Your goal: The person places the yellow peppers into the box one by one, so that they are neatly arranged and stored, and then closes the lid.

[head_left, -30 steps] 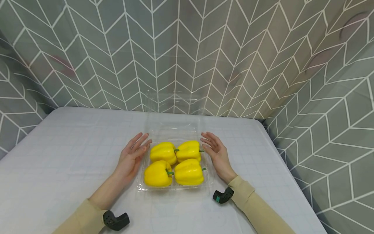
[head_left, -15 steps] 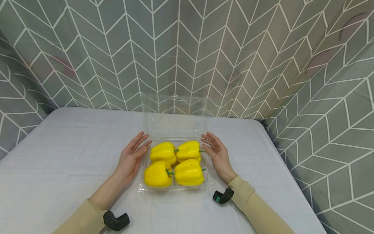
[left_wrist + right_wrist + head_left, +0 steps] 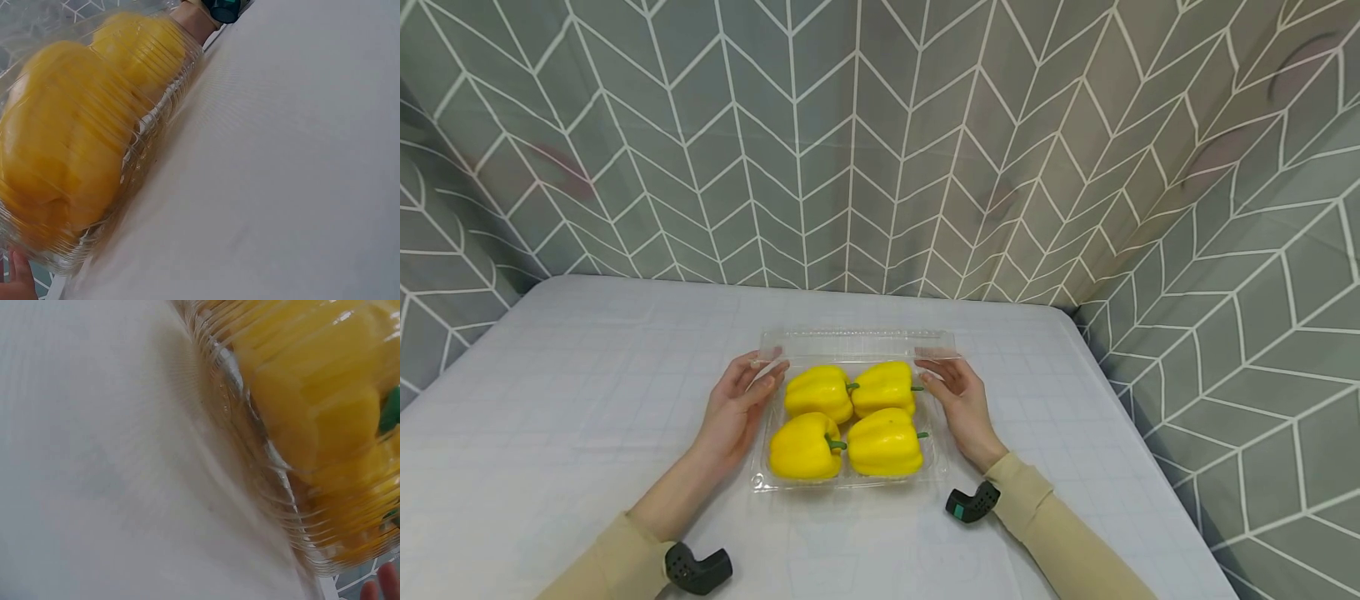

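Scene: I am looking down from the head camera at a white desk [image 3: 587, 400] with a grey chevron-patterned curtain [image 3: 880, 142] behind it and to the right.
Container: a clear plastic clamshell box [image 3: 760, 477] sits in the middle of the desk, directly in front of me.
Contents: four yellow bell peppers [image 3: 848, 419] lie in the box in two rows of two, their green stems pointing right.
Lid: the clear lid [image 3: 857, 343] is tipped forward over the far edge of the box, above the back row of peppers and not pressed shut.
Left hand: my left hand [image 3: 736, 410] lies along the left side of the box, palm facing the peppers. Its fingers are nearly straight and relaxed, and the fingertips [image 3: 767, 360] reach the lid's left corner. I cannot tell whether they pinch it.
Right hand: my right hand [image 3: 961, 398] mirrors it along the right side of the box, fingers loosely extended, with the fingertips at the lid's right corner. Whether it has hold of the lid I cannot tell.
Box relative to hands: the box lies between my two palms, just beside each.
Left wrist view: the ribbed wall of the box [image 3: 147, 125] is blurred, with yellow showing through it.
Right wrist view: the same ribbed wall [image 3: 275, 462] is very close, with a little green stem at the right edge.
Sleeves: both forearms wear beige sleeves [image 3: 1060, 533], each with a small black device [image 3: 972, 502] at the wrist.
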{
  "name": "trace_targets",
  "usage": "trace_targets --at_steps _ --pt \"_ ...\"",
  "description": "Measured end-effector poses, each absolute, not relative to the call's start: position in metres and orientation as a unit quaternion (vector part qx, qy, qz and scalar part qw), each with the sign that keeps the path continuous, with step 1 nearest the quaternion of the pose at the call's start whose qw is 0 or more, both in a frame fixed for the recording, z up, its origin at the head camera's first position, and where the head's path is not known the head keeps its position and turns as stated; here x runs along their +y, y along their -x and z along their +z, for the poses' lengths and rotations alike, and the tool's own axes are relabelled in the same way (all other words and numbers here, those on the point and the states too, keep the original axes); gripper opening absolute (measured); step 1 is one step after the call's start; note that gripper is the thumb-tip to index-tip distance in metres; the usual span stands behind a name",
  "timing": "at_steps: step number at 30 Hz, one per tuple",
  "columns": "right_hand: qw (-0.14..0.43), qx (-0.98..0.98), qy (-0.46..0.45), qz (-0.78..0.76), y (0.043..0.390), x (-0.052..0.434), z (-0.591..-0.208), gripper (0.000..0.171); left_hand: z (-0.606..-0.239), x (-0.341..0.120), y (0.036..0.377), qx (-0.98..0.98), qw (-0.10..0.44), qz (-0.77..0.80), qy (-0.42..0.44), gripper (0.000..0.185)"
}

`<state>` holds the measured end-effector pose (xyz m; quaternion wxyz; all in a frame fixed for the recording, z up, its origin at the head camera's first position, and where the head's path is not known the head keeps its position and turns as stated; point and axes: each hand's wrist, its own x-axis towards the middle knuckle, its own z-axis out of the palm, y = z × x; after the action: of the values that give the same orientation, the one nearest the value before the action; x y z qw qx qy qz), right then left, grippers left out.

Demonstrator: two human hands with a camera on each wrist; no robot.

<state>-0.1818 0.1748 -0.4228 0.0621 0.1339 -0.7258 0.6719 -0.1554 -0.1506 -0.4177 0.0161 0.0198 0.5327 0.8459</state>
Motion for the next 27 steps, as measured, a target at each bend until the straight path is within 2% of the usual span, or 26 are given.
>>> trace_targets --at_steps 8,14,18,21,27 --pt "0.072 -0.74 -0.102 0.661 0.179 0.177 -0.423 0.036 -0.417 -0.149 0.154 0.515 0.022 0.857 -0.014 0.03" --pt "0.058 -0.714 -0.09 0.691 0.175 0.178 -0.42 0.028 -0.411 -0.152 0.149 0.478 0.053 0.877 0.001 0.017" --pt "0.049 -0.743 -0.087 0.662 0.169 0.18 -0.417 0.033 -0.406 -0.152 0.143 0.508 0.055 0.86 0.013 0.015" --pt "0.04 -0.766 -0.098 0.634 0.162 0.183 -0.415 0.036 -0.403 -0.151 0.138 0.543 0.041 0.838 0.013 0.02" --pt "0.029 -0.785 -0.117 0.608 0.149 0.189 -0.408 0.039 -0.395 -0.151 0.124 0.614 0.037 0.788 -0.008 0.041"
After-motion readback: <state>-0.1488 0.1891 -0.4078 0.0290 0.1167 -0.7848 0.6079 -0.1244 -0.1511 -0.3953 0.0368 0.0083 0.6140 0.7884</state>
